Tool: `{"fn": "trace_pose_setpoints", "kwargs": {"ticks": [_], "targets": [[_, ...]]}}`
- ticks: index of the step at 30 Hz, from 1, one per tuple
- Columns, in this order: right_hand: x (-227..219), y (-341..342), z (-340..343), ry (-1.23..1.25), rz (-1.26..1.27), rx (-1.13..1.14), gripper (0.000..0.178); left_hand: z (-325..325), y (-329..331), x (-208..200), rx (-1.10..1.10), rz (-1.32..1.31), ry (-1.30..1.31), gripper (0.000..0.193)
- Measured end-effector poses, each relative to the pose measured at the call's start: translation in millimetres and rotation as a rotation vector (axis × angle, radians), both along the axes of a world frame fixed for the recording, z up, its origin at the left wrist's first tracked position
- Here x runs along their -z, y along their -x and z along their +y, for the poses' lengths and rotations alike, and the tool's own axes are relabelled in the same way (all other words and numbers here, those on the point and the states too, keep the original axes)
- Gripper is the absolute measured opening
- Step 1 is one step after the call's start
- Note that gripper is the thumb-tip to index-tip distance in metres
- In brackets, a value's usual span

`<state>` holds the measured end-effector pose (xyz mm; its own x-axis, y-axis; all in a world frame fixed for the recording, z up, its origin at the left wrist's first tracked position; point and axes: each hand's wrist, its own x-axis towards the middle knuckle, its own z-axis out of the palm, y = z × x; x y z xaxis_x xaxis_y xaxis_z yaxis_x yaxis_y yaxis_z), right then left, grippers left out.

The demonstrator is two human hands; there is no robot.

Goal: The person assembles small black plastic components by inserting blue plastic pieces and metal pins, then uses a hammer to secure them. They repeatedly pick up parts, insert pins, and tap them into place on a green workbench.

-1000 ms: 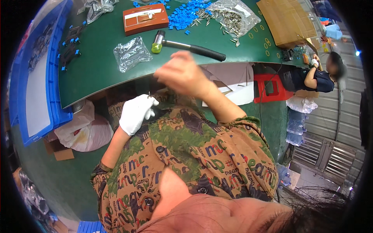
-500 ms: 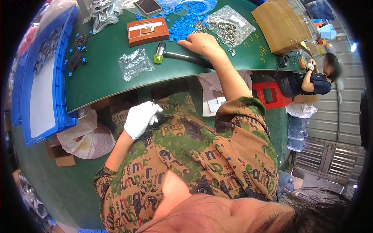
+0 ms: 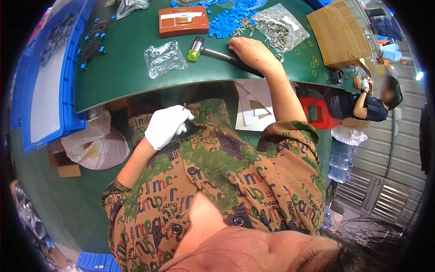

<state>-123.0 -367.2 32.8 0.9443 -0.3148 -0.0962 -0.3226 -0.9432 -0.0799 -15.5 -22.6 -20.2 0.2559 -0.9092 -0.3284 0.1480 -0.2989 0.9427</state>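
Note:
My left hand (image 3: 168,128), in a white glove, is closed in front of my body below the table edge. A thin metal pin (image 3: 184,105) pokes up from its fingertips; the rest is hidden. A dark patch beside the glove cannot be told apart from the shirt. My bare right hand (image 3: 251,53) rests on the green table (image 3: 122,68), fingers curled together at the near edge of loose metal pins (image 3: 244,28); what they pinch is hidden. Under its wrist lies the black handle of a hammer (image 3: 195,49) with a yellow-green face. Small blue clips (image 3: 223,23) are heaped beyond.
A red-brown box (image 3: 183,22) and a clear plastic bag (image 3: 164,60) lie left of the hammer. Black frames with blue clips (image 3: 92,50) sit near a blue crate (image 3: 68,90). A bag of pins (image 3: 290,29), yellow rings and a carton (image 3: 337,34) are right. A co-worker (image 3: 374,99) sits beyond.
The view has shifted, so the table things sit higher and farther right. My right hand has moved slightly right and nearer along the pins. My left hand keeps its closed grip.

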Motion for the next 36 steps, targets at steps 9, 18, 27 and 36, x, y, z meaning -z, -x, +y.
{"fn": "trace_pose_setpoints", "kwargs": {"ticks": [9, 18, 27, 36], "targets": [[-8.4, 1.7, 4.5, -0.171, -0.146, 0.119, 0.031, -1.0, 0.5, -5.0, -0.017, 0.006, -0.016, 0.026], [-8.3, 12.4, -16.4, -0.089, -0.105, 0.239, 0.036, -4.3, 0.5, -2.2, 0.010, 0.015, 0.012, 0.029], [-2.5, 3.6, -8.2, -0.025, -0.007, 0.145, 0.039, -3.2, -0.2, -2.7, 0.049, -0.053, 0.000, 0.031], [-3.0, 5.1, 3.1, 0.086, -0.013, 0.140, 0.041, -4.4, 1.5, -7.9, 0.013, -0.020, -0.017, 0.027]]}}
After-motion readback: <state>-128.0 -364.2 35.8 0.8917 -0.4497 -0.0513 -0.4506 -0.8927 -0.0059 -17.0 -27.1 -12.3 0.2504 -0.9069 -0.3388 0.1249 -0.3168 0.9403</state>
